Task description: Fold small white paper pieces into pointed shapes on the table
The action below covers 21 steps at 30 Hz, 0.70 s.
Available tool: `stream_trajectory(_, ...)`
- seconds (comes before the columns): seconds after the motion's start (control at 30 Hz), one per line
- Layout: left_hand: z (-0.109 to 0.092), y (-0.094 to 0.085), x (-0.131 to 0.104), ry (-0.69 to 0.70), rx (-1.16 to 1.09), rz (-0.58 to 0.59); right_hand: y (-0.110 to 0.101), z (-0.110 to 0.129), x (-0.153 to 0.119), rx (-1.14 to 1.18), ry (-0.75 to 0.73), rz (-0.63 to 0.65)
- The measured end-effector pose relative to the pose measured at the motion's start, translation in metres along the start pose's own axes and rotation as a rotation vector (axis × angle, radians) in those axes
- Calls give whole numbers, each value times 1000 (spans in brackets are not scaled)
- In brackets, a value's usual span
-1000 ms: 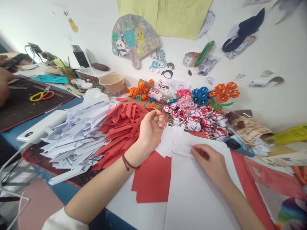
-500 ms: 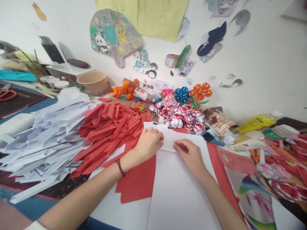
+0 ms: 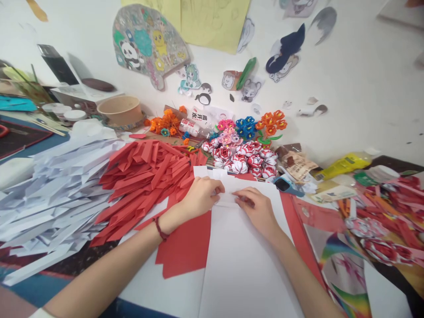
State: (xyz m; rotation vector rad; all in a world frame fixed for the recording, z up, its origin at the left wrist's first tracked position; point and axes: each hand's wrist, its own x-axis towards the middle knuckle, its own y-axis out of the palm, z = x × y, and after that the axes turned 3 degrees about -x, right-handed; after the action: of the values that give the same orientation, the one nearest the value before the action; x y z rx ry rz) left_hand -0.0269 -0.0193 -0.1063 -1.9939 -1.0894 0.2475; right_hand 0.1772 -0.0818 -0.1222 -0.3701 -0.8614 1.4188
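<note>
Between my two hands is a small piece of white paper (image 3: 227, 199), lying over larger white sheets (image 3: 245, 265). My left hand (image 3: 202, 193) is closed, its thumb and forefinger pinching the paper's left part. From the other side, my right hand (image 3: 255, 204) pinches it with thumb and forefinger, the remaining fingers curled. White on white makes the paper's edges and any fold hard to make out. Red paper sheets (image 3: 182, 247) lie under my left wrist. Another white strip (image 3: 200, 171) sticks out just beyond my left knuckles.
Heaps of folded white strips (image 3: 59, 194) and folded red strips (image 3: 142, 176) lie at left. Red-and-white paper flowers (image 3: 241, 159) stand behind my hands, near a blue watch-like item (image 3: 288, 186). A yellow bottle (image 3: 346, 165) and a tan bowl (image 3: 119, 110) are farther back.
The view has shifted slightly, moving the scene leftward. My right fingertips are a little closer to my left ones on the paper; both hands keep their pinch.
</note>
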Motion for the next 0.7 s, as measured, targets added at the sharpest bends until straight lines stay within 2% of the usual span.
stream_trajectory(0.2, -1, 1, -1, 43, 40, -3, 0, 2, -2, -124, -39, -93)
stream_trajectory(0.4, -1, 7, -2, 87, 16, -41, 1, 5, -2, -168, -211, -74)
stream_trajectory(0.7, -4, 9, -2, 161, 74, -34, 2, 4, -7, -298, -293, -68)
